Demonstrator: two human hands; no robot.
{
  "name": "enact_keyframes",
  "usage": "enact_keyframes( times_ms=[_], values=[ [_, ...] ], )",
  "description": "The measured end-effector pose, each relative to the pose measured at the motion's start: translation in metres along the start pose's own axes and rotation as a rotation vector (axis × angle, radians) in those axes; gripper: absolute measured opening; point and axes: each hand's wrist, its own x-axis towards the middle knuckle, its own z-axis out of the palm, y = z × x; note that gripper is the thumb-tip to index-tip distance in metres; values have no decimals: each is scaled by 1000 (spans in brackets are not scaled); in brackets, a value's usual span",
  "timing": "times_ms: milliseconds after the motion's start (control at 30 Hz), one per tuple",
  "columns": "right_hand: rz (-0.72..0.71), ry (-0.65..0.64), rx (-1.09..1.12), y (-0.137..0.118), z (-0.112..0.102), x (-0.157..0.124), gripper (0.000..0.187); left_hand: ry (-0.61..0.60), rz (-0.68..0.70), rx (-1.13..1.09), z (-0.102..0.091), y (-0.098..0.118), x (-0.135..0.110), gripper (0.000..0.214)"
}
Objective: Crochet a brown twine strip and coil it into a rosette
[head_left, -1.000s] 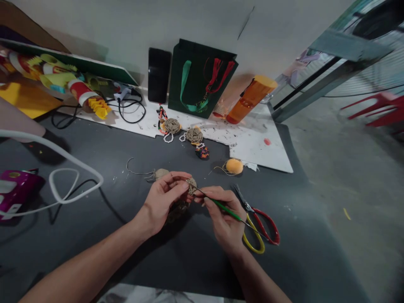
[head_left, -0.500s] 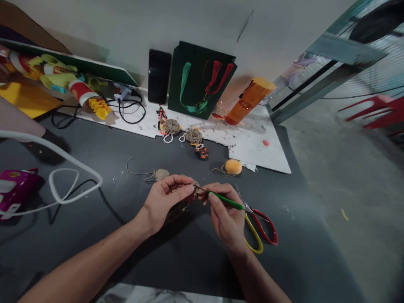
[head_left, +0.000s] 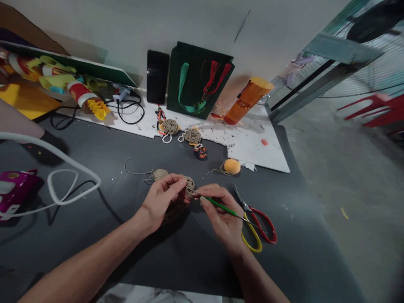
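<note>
My left hand (head_left: pixel 164 198) pinches a coiled grey-brown crochet piece (head_left: pixel 190 185), and more brownish crochet hangs in shadow below the fingers. Between thumb and fingers, my right hand (head_left: pixel 222 212) grips a green-handled crochet hook (head_left: pixel 222 206). The hook's thin metal tip reaches the crochet piece close to my left fingertips; whether it is through a stitch is too small to tell. Just behind my left hand lies a ball of grey yarn (head_left: pixel 160 174) with a loose tail. Beside my right hand rest scissors (head_left: pixel 249 210) with one red and one yellow handle.
An orange yarn ball (head_left: pixel 232 166) and two crocheted rosettes (head_left: pixel 192 135) with beads lie farther back. Behind them stand a dark green gift bag (head_left: pixel 198 80), a phone (head_left: pixel 157 77) and an orange bottle (head_left: pixel 248 101). A white cable (head_left: pixel 97 168) and a magenta device (head_left: pixel 19 191) sit at left.
The crochet piece has turned so its coiled face shows more. Both hands have shifted slightly left, and the hook now points at the coil; more of the scissors' blades is visible.
</note>
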Motion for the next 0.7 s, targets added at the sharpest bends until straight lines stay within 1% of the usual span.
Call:
enact_keyframes(
  times_ms=[167,333,567,700],
  values=[
    [35,28,114,2,1,-3,16,-8,-53,-40,-2,0,2,39],
    [57,93,199,3,5,-3,13,-29,-79,-80,-2,0,2,35],
    [14,148,206,5,9,-3,16,-41,-82,-96,-1,1,-1,36],
    [-18,147,124,3,8,-3,16,-40,-54,-59,0,2,-2,39]
  ],
)
